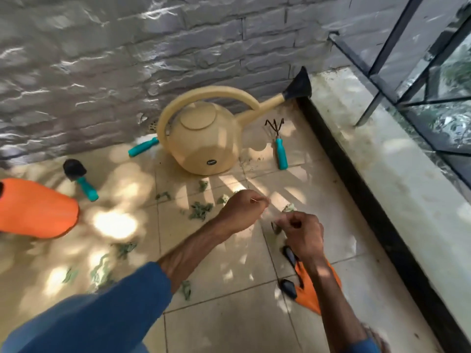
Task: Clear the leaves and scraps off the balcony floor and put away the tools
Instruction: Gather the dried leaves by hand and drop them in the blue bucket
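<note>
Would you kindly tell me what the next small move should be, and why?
Probably lower the left hand to the clump of crumpled green leaves beside it on the beige floor tiles and gather it. Leaves lie scattered, and that clump looks nearest. Both it and the right hand are curled; blur hides whether they hold anything.

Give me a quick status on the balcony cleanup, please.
Left hand and right hand both curled, contents blurred. Leaves scattered on tiles. Trowel and hand rake lying out, watering can between.
</note>
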Demonstrator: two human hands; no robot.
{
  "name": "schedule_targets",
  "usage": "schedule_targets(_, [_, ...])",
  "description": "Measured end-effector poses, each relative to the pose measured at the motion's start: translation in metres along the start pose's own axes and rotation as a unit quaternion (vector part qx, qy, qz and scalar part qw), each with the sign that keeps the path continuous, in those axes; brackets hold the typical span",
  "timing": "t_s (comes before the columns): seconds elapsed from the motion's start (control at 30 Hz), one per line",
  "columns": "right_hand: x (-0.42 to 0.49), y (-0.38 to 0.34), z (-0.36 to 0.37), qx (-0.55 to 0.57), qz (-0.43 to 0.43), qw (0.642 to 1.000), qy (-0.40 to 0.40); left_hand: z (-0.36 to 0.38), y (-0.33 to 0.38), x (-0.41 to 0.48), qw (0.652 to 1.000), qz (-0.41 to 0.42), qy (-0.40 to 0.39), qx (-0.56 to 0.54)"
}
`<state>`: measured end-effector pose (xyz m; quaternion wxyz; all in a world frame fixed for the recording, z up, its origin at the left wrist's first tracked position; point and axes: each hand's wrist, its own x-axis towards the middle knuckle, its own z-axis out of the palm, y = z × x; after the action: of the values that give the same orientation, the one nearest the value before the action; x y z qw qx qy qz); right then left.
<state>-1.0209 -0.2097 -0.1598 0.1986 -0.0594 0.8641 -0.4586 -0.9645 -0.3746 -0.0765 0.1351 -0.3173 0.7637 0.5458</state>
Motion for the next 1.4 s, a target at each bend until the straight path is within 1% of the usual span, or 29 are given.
schedule_targets(0.07, [-0.009,-0.022,-0.006,0.084,-0.024,0.994,-0.061,-0.002,-0.006,-0.007,0.991,-0.04,0.015,-0.124])
schedule_targets(0.13, [-0.015,-0.039,-0.007,0.144,-0.03,0.984,-0.102,0.0,-0.009,-0.012,0.969,-0.095,0.01,-0.227])
schedule_targets(0.2, [-0.022,-0.05,0.002,0.162,-0.028,0.979,-0.118,0.001,-0.013,-0.016,0.955,-0.133,-0.009,-0.266])
schedule_targets(0.23, [-0.027,-0.054,0.006,0.176,-0.041,0.974,-0.134,0.002,-0.016,-0.017,0.962,-0.129,-0.01,-0.241])
schedule_targets(0.27, [-0.035,-0.065,0.008,0.192,-0.038,0.97,-0.141,0.004,-0.019,-0.018,0.978,-0.107,0.003,-0.177])
schedule_targets(0.3, [-0.04,-0.068,0.012,0.211,-0.037,0.964,-0.159,0.005,-0.023,-0.019,0.993,-0.077,0.029,-0.09])
schedule_targets(0.33, [-0.044,-0.073,0.012,0.231,-0.017,0.955,-0.185,0.006,-0.029,-0.019,0.997,-0.043,0.066,-0.007])
schedule_targets(0.37, [-0.045,-0.075,0.012,0.247,-0.001,0.944,-0.22,0.006,-0.035,-0.018,0.994,-0.014,0.101,0.046])
schedule_targets(0.43, [-0.043,-0.075,0.007,0.259,0.016,0.927,-0.271,0.007,-0.045,-0.015,0.988,0.026,0.13,0.08])
schedule_targets(0.47, [-0.04,-0.073,0.003,0.262,0.023,0.926,-0.272,0.007,-0.048,-0.013,0.985,0.039,0.138,0.095])
schedule_targets(0.5, [-0.034,-0.065,0.0,0.261,0.031,0.931,-0.254,0.005,-0.051,-0.01,0.982,0.048,0.143,0.116])
schedule_targets(0.57, [-0.019,-0.047,-0.005,0.229,0.042,0.958,-0.169,0.0,-0.052,-0.007,0.979,0.056,0.134,0.145])
schedule_targets(0.6, [-0.008,-0.035,-0.008,0.167,0.034,0.979,-0.114,-0.004,-0.051,-0.006,0.979,0.057,0.127,0.146])
schedule_targets(0.63, [0.005,-0.021,-0.01,0.079,0.021,0.995,-0.06,-0.008,-0.049,-0.006,0.982,0.058,0.12,0.135])
schedule_targets(0.67, [0.018,-0.01,-0.011,-0.009,0.011,1.0,-0.021,-0.012,-0.048,-0.007,0.986,0.058,0.111,0.112])
schedule_targets(0.7, [0.03,0.001,-0.012,-0.081,-0.001,0.997,0.001,-0.014,-0.046,-0.008,0.991,0.051,0.1,0.078])
schedule_targets(0.73, [0.039,0.009,-0.011,-0.133,-0.012,0.991,0.008,-0.016,-0.044,-0.009,0.995,0.039,0.084,0.039])
schedule_targets(0.8, [0.051,0.023,-0.007,-0.185,-0.025,0.982,0.004,-0.018,-0.041,-0.012,0.998,0.014,0.047,-0.024])
schedule_targets(0.9, [0.051,0.034,0.003,-0.232,-0.046,0.971,-0.022,-0.019,-0.039,-0.014,0.998,0.0,0.012,-0.058])
schedule_targets(0.93, [0.05,0.037,0.007,-0.247,-0.056,0.967,-0.017,-0.019,-0.038,-0.014,0.998,-0.003,0.007,-0.067])
schedule_targets(1.0, [0.047,0.041,0.01,-0.251,-0.067,0.966,0.007,-0.02,-0.037,-0.014,0.997,-0.011,0.0,-0.079])
schedule_targets(1.07, [0.045,0.043,0.01,-0.222,-0.071,0.973,0.002,-0.022,-0.038,-0.013,0.995,-0.02,-0.003,-0.094])
schedule_targets(1.13, [0.044,0.044,0.007,-0.179,-0.069,0.981,-0.011,-0.024,-0.04,-0.012,0.993,-0.029,-0.001,-0.113])
schedule_targets(1.23, [0.041,0.037,-0.003,-0.105,-0.042,0.994,-0.001,-0.026,-0.042,-0.012,0.989,-0.045,0.0,-0.141])
schedule_targets(1.33, [0.036,0.022,-0.015,-0.029,-0.012,0.999,0.009,-0.027,-0.042,-0.01,0.981,-0.067,0.001,-0.182])
schedule_targets(1.4, [0.03,0.007,-0.021,0.036,0.011,0.999,-0.01,-0.026,-0.042,-0.008,0.973,-0.089,0.002,-0.214])
